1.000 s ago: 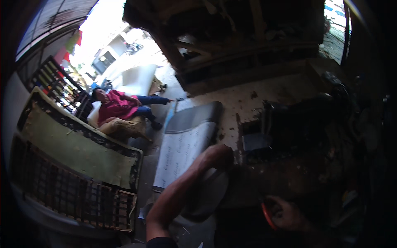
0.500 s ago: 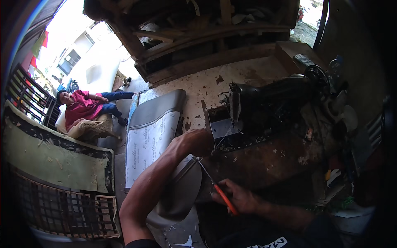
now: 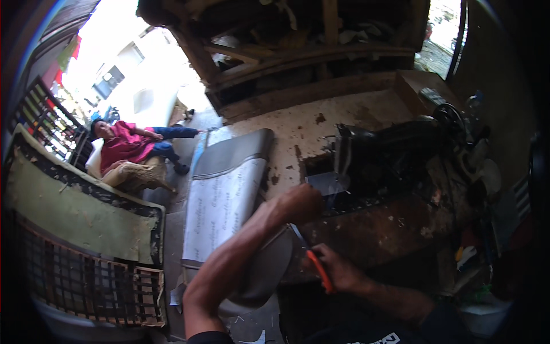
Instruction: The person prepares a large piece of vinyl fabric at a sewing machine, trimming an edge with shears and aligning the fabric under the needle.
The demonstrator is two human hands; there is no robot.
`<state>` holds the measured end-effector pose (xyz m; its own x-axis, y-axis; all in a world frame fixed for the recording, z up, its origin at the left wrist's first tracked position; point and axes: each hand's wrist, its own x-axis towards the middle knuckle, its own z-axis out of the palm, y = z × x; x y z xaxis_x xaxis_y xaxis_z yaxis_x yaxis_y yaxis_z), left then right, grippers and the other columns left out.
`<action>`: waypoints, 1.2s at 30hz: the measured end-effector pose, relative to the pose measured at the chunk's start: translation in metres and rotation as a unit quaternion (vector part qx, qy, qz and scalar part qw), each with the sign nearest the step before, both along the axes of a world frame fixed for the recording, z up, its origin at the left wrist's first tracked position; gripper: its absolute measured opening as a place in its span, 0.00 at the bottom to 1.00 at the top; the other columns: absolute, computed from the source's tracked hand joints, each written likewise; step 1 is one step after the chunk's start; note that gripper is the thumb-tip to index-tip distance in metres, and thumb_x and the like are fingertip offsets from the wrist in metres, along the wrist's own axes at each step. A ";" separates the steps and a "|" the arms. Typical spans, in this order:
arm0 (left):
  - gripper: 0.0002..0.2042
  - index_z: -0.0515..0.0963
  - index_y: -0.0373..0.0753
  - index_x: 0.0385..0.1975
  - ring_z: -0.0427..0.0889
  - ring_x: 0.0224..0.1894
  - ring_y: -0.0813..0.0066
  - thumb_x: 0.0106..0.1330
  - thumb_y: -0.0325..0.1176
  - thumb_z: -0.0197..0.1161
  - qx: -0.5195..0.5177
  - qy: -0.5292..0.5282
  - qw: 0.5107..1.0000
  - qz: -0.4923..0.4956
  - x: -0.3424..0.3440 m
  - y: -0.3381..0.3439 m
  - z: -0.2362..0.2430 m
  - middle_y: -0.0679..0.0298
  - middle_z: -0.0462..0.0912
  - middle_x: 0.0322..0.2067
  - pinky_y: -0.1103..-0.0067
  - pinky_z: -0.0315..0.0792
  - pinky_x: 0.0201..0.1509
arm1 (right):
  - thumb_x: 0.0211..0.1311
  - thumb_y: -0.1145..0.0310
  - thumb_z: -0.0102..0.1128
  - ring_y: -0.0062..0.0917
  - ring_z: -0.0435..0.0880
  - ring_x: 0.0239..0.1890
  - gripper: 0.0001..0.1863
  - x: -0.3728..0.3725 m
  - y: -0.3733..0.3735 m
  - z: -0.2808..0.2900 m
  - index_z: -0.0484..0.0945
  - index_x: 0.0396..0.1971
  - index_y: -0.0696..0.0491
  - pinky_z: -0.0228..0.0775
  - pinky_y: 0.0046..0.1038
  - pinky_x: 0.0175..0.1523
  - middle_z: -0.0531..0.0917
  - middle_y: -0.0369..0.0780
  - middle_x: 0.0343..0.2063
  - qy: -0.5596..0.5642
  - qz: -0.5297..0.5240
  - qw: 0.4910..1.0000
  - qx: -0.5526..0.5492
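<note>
Scissors [image 3: 314, 260] sit nearer the left hand [image 3: 302, 204] than a second ago, right hand [image 3: 342, 271] gripping their red handles; the left's hold is hidden. Grey-and-white cover [image 3: 232, 156] lies centre-frame, sewing machine [image 3: 389, 139] right of it. Snipping, apparently; the next cut calls for clear fingers.

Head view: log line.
left hand: near sewing machine, grip unclear | right hand: holds orange-handled scissors | material: partly behind left forearm
</note>
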<state>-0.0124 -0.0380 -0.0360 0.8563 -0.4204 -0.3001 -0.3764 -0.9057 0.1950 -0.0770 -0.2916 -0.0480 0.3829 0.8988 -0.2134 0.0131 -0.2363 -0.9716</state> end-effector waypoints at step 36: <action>0.08 0.86 0.33 0.45 0.86 0.37 0.73 0.71 0.29 0.72 -0.274 -0.498 0.479 0.669 -0.271 0.084 0.018 0.60 0.89 0.37 0.73 0.80 0.44 | 0.64 0.70 0.71 0.51 0.75 0.68 0.22 0.040 -0.146 0.013 0.80 0.57 0.58 0.67 0.47 0.74 0.79 0.50 0.61 -0.419 -0.304 0.849 -0.104</action>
<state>-0.2838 0.0456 -0.0182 0.0726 0.9221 0.3800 0.3162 -0.3826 0.8681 -0.0367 -0.4373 -0.0353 0.8587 0.4564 0.2330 0.4931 -0.6118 -0.6186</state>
